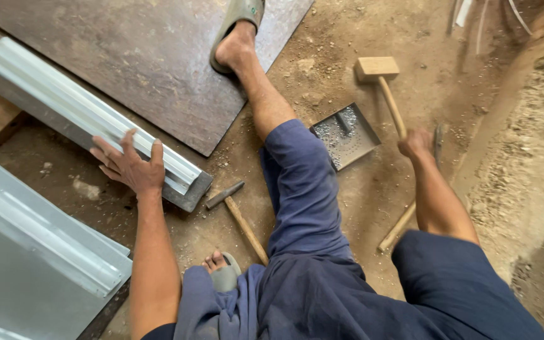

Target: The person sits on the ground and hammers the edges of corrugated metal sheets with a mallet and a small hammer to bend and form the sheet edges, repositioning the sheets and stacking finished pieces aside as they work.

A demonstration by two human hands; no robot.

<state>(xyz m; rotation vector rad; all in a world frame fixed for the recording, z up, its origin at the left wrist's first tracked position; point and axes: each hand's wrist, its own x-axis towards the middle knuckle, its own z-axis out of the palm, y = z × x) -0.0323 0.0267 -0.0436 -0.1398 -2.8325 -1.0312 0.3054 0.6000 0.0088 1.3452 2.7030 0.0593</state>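
Observation:
My left hand [132,165] presses down on a folded light-grey sheet-metal strip [64,104] that lies across a dark steel bar [187,192] on the dirt floor. My right hand [415,142] grips the handle of a wooden mallet [379,70], whose head is raised above the ground to the right of my leg. I sit on the floor in dark blue trousers, one leg stretched out between the two hands.
A metal hammer with a wooden handle [237,214] lies by my left knee. A small metal tray of rivets [345,135] sits near my right leg. A large brown steel plate [146,56] lies ahead. Folded sheet-metal pieces [39,252] lie at left. A wooden stick [398,226] lies at right.

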